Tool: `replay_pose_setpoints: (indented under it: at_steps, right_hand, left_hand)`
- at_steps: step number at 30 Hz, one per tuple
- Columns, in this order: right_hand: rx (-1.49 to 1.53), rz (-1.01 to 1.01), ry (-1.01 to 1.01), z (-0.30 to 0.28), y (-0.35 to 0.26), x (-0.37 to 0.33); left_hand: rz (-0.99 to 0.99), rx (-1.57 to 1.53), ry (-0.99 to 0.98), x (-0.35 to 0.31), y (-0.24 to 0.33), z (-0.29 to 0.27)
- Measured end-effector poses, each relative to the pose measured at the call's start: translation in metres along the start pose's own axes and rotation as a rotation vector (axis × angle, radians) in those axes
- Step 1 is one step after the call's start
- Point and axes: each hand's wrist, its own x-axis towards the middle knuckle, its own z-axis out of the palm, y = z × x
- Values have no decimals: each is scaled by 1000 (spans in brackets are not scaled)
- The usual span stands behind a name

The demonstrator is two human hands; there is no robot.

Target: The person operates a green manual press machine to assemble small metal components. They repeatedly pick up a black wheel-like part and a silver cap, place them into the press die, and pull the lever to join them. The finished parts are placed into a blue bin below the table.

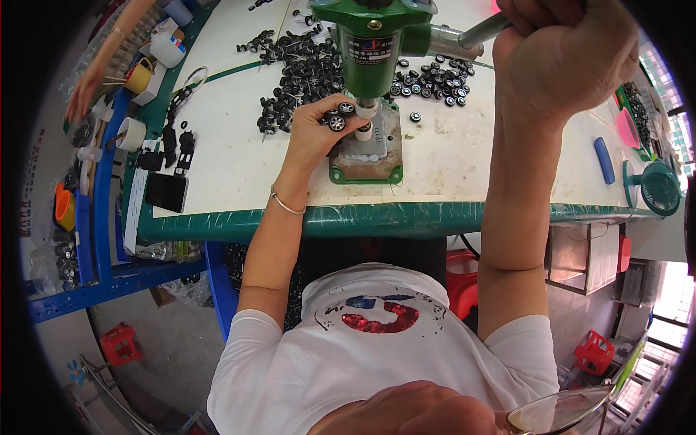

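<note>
A green hand-operated press (370,65) stands upright on the table, its base plate (377,170) towards me. My right hand (573,54) is raised at the upper right, closed round the end of the press lever (482,30). At the press, my left hand (315,130) is closed on small black toy wheels (337,123) with silver hubs. Its fingertips reach between the white tip of the ram (366,109) and a white round holder (364,132) on the plate. Whether they touch a part in that holder, I cannot tell.
Piles of black wheels with axles (301,80) lie left of the press, loose wheels (435,83) to its right. A black phone (167,191) rests near the left edge. At right are a blue bar (603,160) and a green fan (656,188). Another person's arm (105,61) shows far left.
</note>
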Motion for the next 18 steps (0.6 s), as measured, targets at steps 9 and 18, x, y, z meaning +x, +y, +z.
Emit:
replay_pose_setpoints:
  at_steps: [9, 18]
  right_hand:
    - [74, 136, 155, -11, 16, -10]
    - [456, 315, 202, -10, 19, 0]
  left_hand:
    - [-63, -11, -46, -1, 5, -1]
    - [-125, 8, 1, -5, 11, 3]
